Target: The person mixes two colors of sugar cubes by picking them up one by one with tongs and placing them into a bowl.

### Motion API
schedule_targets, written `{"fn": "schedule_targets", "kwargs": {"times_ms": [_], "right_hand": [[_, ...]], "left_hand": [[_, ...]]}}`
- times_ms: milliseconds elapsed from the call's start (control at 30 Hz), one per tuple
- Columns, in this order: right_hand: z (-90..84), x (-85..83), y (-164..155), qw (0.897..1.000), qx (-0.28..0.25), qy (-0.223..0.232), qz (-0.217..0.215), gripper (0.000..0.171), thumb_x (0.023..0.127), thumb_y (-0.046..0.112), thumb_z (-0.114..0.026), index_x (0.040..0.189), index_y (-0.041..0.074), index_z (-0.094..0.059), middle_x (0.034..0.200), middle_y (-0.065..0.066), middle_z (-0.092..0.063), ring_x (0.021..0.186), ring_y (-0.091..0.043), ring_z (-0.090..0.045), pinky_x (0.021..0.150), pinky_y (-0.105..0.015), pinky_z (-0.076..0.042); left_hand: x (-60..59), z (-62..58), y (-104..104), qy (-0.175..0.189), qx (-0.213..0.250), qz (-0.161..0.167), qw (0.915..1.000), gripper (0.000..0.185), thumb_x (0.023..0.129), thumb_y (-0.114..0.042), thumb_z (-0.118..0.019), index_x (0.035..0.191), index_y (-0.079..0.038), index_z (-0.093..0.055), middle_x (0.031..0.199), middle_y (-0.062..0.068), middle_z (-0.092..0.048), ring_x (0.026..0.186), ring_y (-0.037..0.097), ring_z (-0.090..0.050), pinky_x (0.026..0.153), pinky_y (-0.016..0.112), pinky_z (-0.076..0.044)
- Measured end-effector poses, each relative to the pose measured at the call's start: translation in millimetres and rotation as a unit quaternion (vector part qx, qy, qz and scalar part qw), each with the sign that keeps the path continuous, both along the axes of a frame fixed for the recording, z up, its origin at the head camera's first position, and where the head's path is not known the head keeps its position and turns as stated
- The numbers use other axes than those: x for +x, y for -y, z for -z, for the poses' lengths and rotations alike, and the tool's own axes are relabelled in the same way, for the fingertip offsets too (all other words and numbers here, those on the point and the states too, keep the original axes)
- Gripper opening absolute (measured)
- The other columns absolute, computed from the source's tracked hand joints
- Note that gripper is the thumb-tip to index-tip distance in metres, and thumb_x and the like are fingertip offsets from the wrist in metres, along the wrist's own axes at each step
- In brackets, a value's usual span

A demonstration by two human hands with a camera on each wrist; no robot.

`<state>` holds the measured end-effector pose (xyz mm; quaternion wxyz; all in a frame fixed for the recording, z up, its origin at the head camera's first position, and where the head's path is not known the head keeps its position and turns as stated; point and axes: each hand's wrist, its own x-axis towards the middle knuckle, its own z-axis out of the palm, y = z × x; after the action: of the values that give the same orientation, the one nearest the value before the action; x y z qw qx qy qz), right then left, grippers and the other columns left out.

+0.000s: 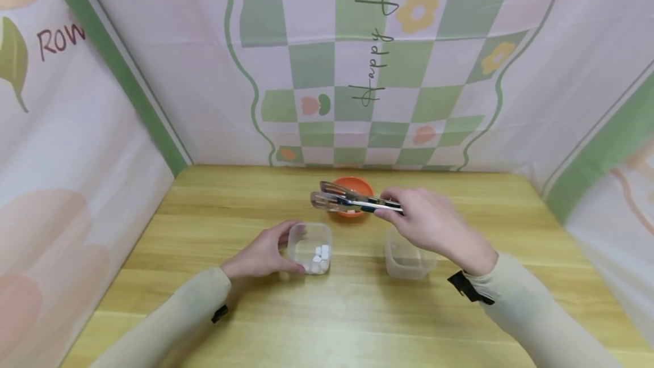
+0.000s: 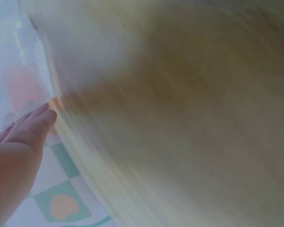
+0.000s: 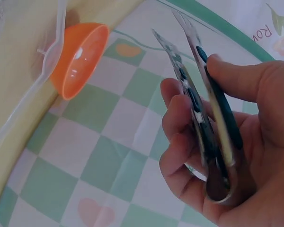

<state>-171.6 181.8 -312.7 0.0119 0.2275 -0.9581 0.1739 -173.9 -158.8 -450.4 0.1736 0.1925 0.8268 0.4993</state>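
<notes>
While the tongs hang in the air, their two tips parted and pointing toward the person's left, the right hand grips them by the handles, thumb along one arm and fingers curled round the other. From the head view they cross in front of the orange bowl, which stands near the table's back edge with a little white showing in it. Below the right hand, and partly hidden by it, sits a second clear container.

To the left, the left hand holds a clear container from its left side, thumb at the near side and fingers at the far side; white cubes lie gathered toward its near right part. Both forearms, in pale sleeves, reach in from the near corners over the wooden table, the right angled inward, its wrist bearing a black strap.
</notes>
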Motion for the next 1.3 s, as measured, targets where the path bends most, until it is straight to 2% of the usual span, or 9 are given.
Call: {"fn": "schedule_targets", "kwargs": {"times_ms": [133,333,533,700,967,1300], "right_hand": [[-0.3,0.4,3,1.0,0.001,0.009,-0.003,0.02,0.101,0.031,-0.073,0.108,0.013,-0.073,0.07,0.006,-0.056,0.058,-0.014,-0.048,0.049,-0.033,-0.037],[-5.8,3.0,10,1.0,0.011,0.013,-0.02,0.016,0.094,0.038,-0.08,0.099,0.023,-0.078,0.073,0.012,-0.063,0.059,-0.012,-0.051,0.05,-0.033,-0.039],[-8.2,5.1,21,0.999,0.035,0.009,-0.036,0.017,0.088,0.04,-0.085,0.094,0.025,-0.081,0.075,0.014,-0.065,0.059,-0.011,-0.05,0.051,-0.032,-0.039],[-9.5,9.4,33,0.996,0.071,0.018,-0.041,0.018,0.086,0.041,-0.087,0.08,0.028,-0.075,0.067,0.014,-0.059,0.056,-0.011,-0.049,0.048,-0.032,-0.038],[-10.2,11.1,52,0.99,0.111,0.009,-0.083,0.034,0.084,0.036,-0.089,0.063,0.029,-0.062,0.057,0.012,-0.041,0.055,-0.01,-0.042,0.046,-0.03,-0.033],[-7.3,6.7,70,0.986,0.135,0.022,-0.091,0.034,0.081,0.033,-0.089,0.06,0.027,-0.063,0.064,0.011,-0.053,0.059,-0.013,-0.048,0.048,-0.033,-0.041]], "left_hand": [[0.6,-0.2,0,0.001,0.001,-0.001,1.0,0.105,0.076,-0.02,-0.098,0.161,-0.005,-0.037,0.154,0.01,-0.054,0.141,0.033,-0.05,0.118,0.048,-0.04],[1.0,-0.8,0,0.001,0.01,0.001,0.9999,0.104,0.076,-0.018,-0.098,0.161,-0.005,-0.038,0.152,0.011,-0.055,0.141,0.032,-0.05,0.118,0.047,-0.04],[1.6,-1.7,0,0.001,0.009,-0.001,1.0,0.107,0.075,-0.019,-0.098,0.161,-0.003,-0.036,0.155,0.011,-0.052,0.142,0.031,-0.049,0.119,0.046,-0.039],[1.0,-0.2,0,0.0,0.005,-0.003,1.0,0.106,0.075,-0.019,-0.098,0.161,-0.005,-0.038,0.155,0.01,-0.053,0.142,0.03,-0.049,0.119,0.046,-0.039],[-1.5,1.2,1,0.0,0.015,0.005,0.9999,0.104,0.075,-0.017,-0.098,0.16,-0.006,-0.04,0.151,0.009,-0.056,0.141,0.03,-0.051,0.119,0.046,-0.039],[-2.6,3.1,1,-0.002,0.018,0.006,0.9998,0.104,0.073,-0.017,-0.099,0.159,-0.006,-0.041,0.149,0.01,-0.058,0.138,0.029,-0.054,0.117,0.047,-0.042]]}}
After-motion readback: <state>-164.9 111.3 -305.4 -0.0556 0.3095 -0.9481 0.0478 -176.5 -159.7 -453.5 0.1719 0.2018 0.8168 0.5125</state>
